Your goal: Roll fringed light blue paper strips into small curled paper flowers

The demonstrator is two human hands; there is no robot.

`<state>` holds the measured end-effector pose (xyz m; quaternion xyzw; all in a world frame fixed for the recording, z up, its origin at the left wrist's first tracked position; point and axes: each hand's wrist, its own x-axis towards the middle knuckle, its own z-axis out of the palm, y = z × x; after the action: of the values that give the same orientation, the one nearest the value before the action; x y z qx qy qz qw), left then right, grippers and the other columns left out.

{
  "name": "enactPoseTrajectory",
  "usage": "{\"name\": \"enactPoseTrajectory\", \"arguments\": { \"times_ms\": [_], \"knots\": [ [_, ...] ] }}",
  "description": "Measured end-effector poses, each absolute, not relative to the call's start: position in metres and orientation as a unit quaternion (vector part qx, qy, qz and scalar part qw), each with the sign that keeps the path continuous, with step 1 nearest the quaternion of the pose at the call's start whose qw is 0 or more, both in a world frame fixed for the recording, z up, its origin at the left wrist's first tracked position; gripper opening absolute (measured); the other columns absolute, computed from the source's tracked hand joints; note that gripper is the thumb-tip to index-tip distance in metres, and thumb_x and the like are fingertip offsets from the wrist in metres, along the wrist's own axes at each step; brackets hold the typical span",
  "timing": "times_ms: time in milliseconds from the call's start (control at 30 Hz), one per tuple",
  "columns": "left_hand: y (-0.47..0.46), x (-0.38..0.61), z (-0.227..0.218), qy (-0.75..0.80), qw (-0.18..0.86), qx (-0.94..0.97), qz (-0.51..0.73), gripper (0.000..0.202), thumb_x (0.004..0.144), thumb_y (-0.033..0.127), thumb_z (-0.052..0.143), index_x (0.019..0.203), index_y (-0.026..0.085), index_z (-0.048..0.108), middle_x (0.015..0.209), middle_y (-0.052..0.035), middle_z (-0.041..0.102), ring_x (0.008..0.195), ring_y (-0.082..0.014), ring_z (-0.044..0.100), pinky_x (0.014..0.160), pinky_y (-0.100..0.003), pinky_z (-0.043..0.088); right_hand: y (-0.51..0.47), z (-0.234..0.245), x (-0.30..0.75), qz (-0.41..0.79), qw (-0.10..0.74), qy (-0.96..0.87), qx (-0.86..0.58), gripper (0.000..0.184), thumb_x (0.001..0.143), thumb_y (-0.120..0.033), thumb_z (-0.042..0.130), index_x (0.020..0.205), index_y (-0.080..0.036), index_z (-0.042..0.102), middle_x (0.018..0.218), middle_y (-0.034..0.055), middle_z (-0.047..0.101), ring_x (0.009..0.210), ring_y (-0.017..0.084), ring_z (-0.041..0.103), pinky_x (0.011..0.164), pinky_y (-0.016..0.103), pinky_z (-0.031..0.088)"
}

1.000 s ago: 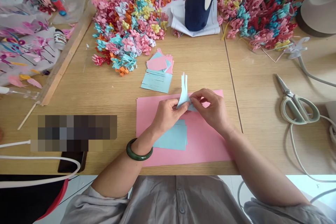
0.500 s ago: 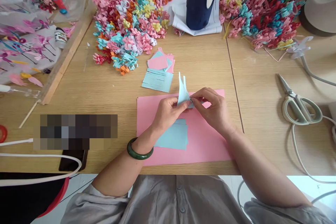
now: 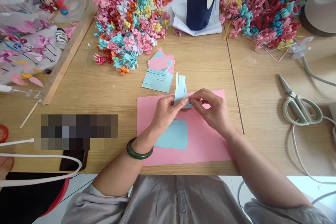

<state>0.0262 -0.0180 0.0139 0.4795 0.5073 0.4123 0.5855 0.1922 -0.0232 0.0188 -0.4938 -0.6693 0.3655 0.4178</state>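
My left hand (image 3: 168, 110) pinches a light blue paper piece (image 3: 180, 89) cut into strips that stand upright above the thumb. The fingers of my right hand (image 3: 211, 106) are pressed together at the right end of the same paper, close by my left thumb; the exact grip is partly hidden. Below my hands lies a pink paper sheet (image 3: 207, 143), with plain light blue paper pieces (image 3: 174, 136) on top of it. Just beyond it are a slit light blue sheet (image 3: 157, 80) and small pink and blue paper pieces (image 3: 159, 62).
Curled paper flowers (image 3: 131, 24) are heaped at the back left, more paper flowers (image 3: 265, 14) at the back right. Between them stands a dark blue bottle (image 3: 201, 3). Scissors (image 3: 299, 101) and a white cable lie right. A wooden strip (image 3: 70, 49) and a phone (image 3: 75, 159) are left.
The paper strips have turned and shifted slightly left, now showing broader and closer together. My left hand moved a little left. Part of another person's skin appears at the left edge.
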Motion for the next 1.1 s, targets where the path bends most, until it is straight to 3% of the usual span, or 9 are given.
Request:
{"name": "enactPoseTrajectory", "arguments": {
  "times_ms": [200,333,633,800,900,1100],
  "knots": [
    [-0.0175,0.0249,0.0133,0.528,0.554,0.494,0.413,0.028,0.079,0.043,0.074,0.080,0.015,0.078,0.080,-0.0049,0.076,0.079,-0.0196,0.070,0.073,-0.029,0.058,-0.0230,0.0187,0.1922,0.474,0.432,-0.584,-0.498,0.011,0.091,-0.026,0.062,0.092,-0.021,0.072,0.093,0.0030,0.072,0.083,0.015,0.068,0.069,0.030,0.056],
    [-0.0178,0.0249,0.0114,0.529,0.545,0.503,0.412,0.028,0.080,0.041,0.073,0.081,0.014,0.077,0.080,-0.0052,0.076,0.076,-0.0183,0.070,0.072,-0.028,0.057,-0.0231,0.0187,0.1917,0.465,0.433,-0.586,-0.502,0.011,0.090,-0.028,0.063,0.092,-0.021,0.072,0.092,0.0028,0.071,0.082,0.015,0.067,0.069,0.030,0.056],
    [-0.0185,0.0266,0.0152,0.529,0.540,0.519,0.399,0.028,0.080,0.041,0.073,0.070,0.015,0.073,0.070,-0.0020,0.071,0.069,-0.0158,0.068,0.064,-0.024,0.054,-0.0228,0.0139,0.1909,0.177,0.414,-0.744,-0.493,0.012,0.089,-0.014,0.059,0.080,-0.022,0.062,0.077,0.0023,0.064,0.076,0.017,0.054,0.066,0.034,0.049],
    [-0.0169,0.0253,0.0172,0.522,0.557,0.513,0.393,0.037,0.081,0.048,0.072,0.063,0.015,0.068,0.063,-0.0001,0.066,0.063,-0.0142,0.065,0.060,-0.024,0.053,-0.0222,0.0118,0.1909,0.085,0.401,-0.777,-0.477,0.013,0.089,-0.013,0.056,0.081,-0.022,0.058,0.077,0.0032,0.064,0.076,0.018,0.054,0.063,0.033,0.047],
    [-0.0157,0.0237,0.0159,0.521,0.557,0.511,0.397,0.034,0.079,0.046,0.075,0.064,0.016,0.070,0.063,0.0013,0.066,0.065,-0.0139,0.065,0.059,-0.023,0.053,-0.0227,0.0138,0.1905,0.101,0.405,-0.782,-0.462,0.013,0.090,-0.013,0.057,0.081,-0.022,0.058,0.079,0.0039,0.065,0.079,0.019,0.056,0.064,0.033,0.048],
    [-0.0149,0.0220,0.0151,0.493,0.599,0.479,0.411,0.028,0.079,0.044,0.075,0.086,0.017,0.079,0.084,-0.0029,0.076,0.082,-0.0193,0.071,0.075,-0.031,0.059,-0.0227,0.0180,0.1915,0.226,0.430,-0.739,-0.467,0.011,0.091,-0.015,0.059,0.088,-0.023,0.066,0.083,0.0027,0.068,0.081,0.017,0.058,0.069,0.034,0.052]
  ]
}}
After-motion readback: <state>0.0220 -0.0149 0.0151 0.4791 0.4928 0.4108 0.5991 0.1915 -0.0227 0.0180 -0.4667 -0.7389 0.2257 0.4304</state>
